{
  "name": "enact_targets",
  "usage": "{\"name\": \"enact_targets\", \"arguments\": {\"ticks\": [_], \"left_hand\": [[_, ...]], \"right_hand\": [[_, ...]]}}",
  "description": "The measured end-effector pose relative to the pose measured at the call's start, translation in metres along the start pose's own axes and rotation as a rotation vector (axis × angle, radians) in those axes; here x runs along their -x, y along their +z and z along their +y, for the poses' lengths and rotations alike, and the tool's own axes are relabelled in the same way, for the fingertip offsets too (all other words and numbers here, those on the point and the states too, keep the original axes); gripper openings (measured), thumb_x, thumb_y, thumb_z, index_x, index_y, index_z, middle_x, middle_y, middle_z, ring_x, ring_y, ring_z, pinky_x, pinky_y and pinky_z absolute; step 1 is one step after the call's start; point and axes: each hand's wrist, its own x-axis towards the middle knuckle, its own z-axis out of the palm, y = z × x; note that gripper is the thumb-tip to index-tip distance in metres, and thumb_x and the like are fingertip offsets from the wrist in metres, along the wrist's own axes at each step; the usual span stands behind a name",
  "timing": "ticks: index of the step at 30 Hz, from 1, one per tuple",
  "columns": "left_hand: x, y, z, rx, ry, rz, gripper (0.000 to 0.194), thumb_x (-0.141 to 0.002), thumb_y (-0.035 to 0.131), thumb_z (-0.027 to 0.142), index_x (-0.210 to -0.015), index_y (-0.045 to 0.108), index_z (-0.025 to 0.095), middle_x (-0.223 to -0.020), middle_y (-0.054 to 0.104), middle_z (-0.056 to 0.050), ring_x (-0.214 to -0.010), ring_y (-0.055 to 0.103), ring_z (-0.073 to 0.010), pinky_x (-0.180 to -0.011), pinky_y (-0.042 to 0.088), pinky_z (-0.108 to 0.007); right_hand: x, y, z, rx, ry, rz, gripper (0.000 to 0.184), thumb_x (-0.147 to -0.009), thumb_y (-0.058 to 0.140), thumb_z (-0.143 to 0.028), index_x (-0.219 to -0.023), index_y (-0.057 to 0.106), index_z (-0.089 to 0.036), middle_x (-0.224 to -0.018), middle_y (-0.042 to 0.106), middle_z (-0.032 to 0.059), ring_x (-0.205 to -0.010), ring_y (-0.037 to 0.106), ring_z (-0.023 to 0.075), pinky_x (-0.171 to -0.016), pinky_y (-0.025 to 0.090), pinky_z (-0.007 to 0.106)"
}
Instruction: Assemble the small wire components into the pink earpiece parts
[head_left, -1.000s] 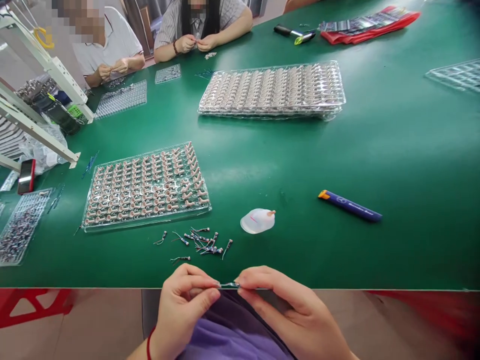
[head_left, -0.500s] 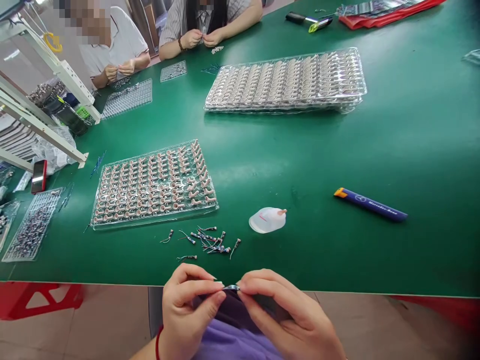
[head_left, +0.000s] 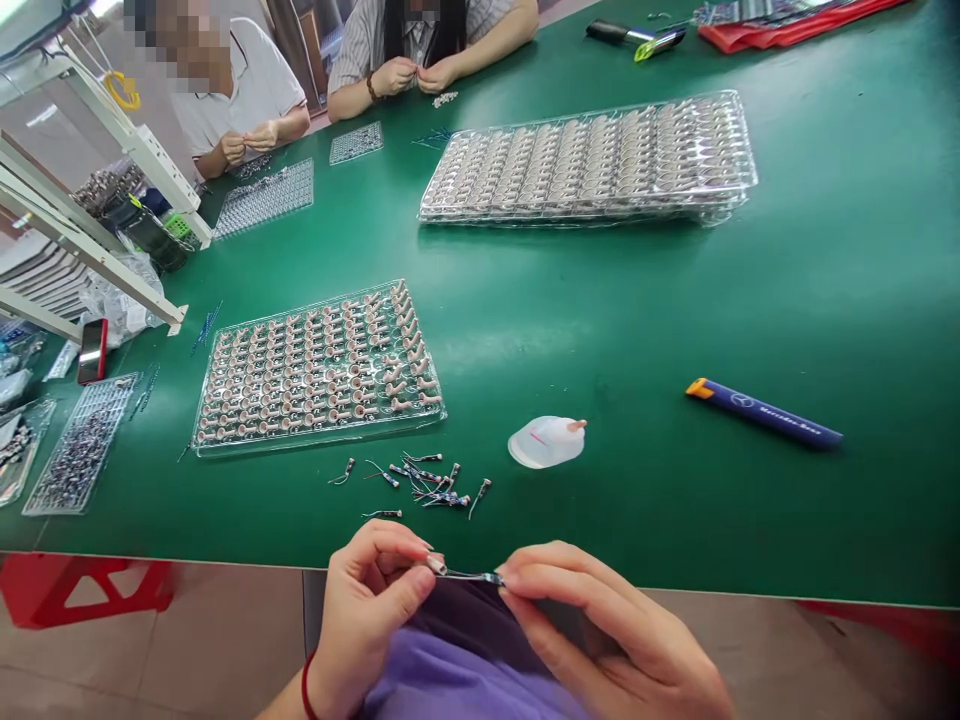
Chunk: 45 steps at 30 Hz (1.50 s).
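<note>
Both my hands meet at the near edge of the green table [head_left: 675,300]. My left hand [head_left: 371,605] pinches one end of a thin wired component [head_left: 469,575] and my right hand [head_left: 600,635] pinches the other end, so the part is stretched between my fingertips. Just beyond them lies a small heap of similar wired components [head_left: 427,485]. A clear tray of pink parts [head_left: 319,365] sits behind the heap. A small white cap [head_left: 546,442] with a pink piece on it lies to the right of the heap.
A blue pen-like tool [head_left: 763,412] lies at the right. A stack of filled clear trays [head_left: 592,160] stands farther back. Two other people work at the far left corner with smaller trays [head_left: 264,197]. A white rack [head_left: 97,190], a phone [head_left: 92,350] and another tray [head_left: 79,445] are at the left.
My hands have drawn slightly apart, stretching the component longer between the fingertips. The view has shifted a little, so table items appear moved right.
</note>
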Motion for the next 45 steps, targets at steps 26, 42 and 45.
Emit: {"name": "enact_targets", "arguments": {"ticks": [26, 42, 45], "left_hand": [[0.003, 0.002, 0.003, -0.070, 0.116, -0.038, 0.015, -0.076, 0.077, 0.014, -0.087, 0.074, 0.023, -0.085, 0.063, -0.001, -0.076, 0.067, -0.0111, -0.069, 0.055, -0.019], [0.003, 0.012, 0.010, -0.163, 0.028, -0.082, 0.007, -0.077, 0.076, 0.022, -0.082, 0.074, 0.020, -0.079, 0.061, -0.002, -0.070, 0.061, -0.0104, -0.064, 0.051, -0.018], [0.000, 0.013, 0.011, -0.032, -0.128, -0.076, 0.014, -0.073, 0.080, 0.023, -0.084, 0.074, 0.021, -0.087, 0.061, -0.001, -0.072, 0.064, -0.0102, -0.069, 0.052, -0.021]], "right_hand": [[-0.001, 0.001, 0.000, 0.053, -0.051, -0.014, 0.023, -0.084, 0.056, -0.003, -0.095, 0.061, -0.023, -0.080, 0.068, 0.0032, -0.068, 0.067, 0.0135, -0.062, 0.058, 0.020], [-0.002, 0.003, 0.004, -0.024, -0.010, -0.073, 0.021, -0.084, 0.057, -0.003, -0.092, 0.060, -0.022, -0.081, 0.066, 0.0023, -0.069, 0.066, 0.0115, -0.063, 0.056, 0.017], [-0.002, 0.001, 0.003, -0.049, -0.002, -0.104, 0.021, -0.084, 0.056, -0.003, -0.092, 0.060, -0.022, -0.081, 0.066, 0.0020, -0.070, 0.066, 0.0113, -0.063, 0.056, 0.017]]}}
